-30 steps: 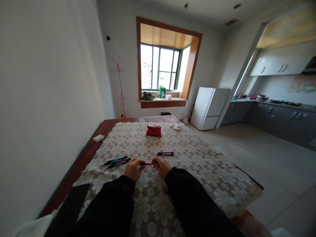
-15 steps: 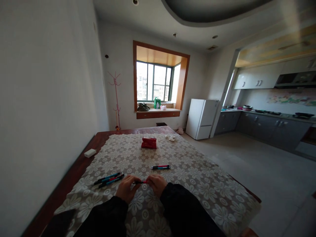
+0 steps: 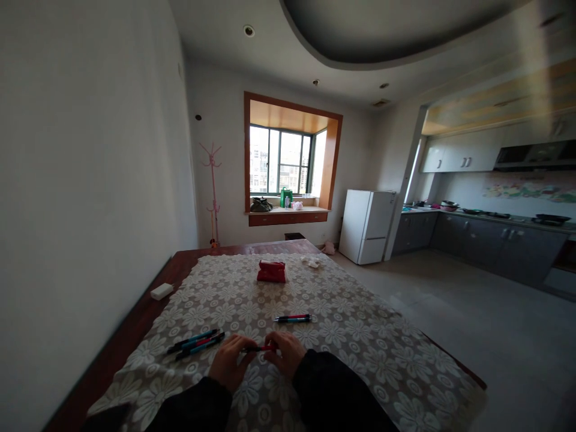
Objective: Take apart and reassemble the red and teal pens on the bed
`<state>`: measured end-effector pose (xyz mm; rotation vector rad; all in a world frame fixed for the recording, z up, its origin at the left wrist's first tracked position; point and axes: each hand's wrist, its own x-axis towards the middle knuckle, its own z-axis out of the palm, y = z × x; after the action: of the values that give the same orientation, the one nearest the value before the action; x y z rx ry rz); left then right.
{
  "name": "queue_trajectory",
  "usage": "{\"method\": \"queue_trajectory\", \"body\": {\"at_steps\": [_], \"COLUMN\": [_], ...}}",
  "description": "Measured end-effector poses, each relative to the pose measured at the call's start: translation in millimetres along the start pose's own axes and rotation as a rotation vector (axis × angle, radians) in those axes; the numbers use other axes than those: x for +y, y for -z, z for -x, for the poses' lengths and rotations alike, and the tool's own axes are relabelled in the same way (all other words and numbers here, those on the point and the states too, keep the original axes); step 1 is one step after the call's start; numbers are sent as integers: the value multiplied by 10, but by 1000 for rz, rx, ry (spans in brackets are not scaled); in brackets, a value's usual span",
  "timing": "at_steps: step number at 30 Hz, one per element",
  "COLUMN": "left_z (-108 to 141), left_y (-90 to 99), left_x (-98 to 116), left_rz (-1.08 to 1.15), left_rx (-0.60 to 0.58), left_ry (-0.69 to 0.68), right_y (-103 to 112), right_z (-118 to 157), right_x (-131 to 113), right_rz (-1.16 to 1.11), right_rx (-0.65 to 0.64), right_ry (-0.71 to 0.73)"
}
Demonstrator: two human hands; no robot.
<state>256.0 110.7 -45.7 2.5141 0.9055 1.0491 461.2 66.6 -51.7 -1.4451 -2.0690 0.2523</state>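
Between my two hands is a red and black pen (image 3: 265,348), held level just above the flowered tablecloth (image 3: 252,393). My left hand (image 3: 230,359) pinches its dark end. The fingers of my right hand (image 3: 286,353) are closed on the red end and partly cover it. Left of my left hand lies a loose group of several blue, black and red pens (image 3: 196,343). Beyond my right hand, a red pen and a blue pen (image 3: 293,318) rest side by side on the cloth.
A red pouch (image 3: 271,272) stands farther back on the table, with crumpled white tissue (image 3: 311,262) to its right. A white charger-like block (image 3: 162,291) sits on the bare wood at the left edge. The table's right edge drops to a tiled floor.
The camera has tipped up slightly, so everything appears lower in view. Both hands still hold the pen, and the fingers of my right hand have shifted a little on its red end.
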Motion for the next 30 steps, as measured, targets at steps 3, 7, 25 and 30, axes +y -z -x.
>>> {"method": "queue_trajectory", "body": {"at_steps": [3,7,25,30], "left_z": [5,-6,11,32], "left_y": [-11,6,-57,-110], "left_x": [20,59,98,59], "left_rz": [8,2,-42,-28], "left_rx": [32,13,-41,41], "left_ry": [-9,-12,87,90], "right_y": [-1,6,16,20], "right_z": [2,0,20,13], "right_x": [-5,-14,-44,-30], "right_rz": [10,25,5,-3], "right_rx": [-8,-10,30,88], "right_ry": [7,17,31,-28]}}
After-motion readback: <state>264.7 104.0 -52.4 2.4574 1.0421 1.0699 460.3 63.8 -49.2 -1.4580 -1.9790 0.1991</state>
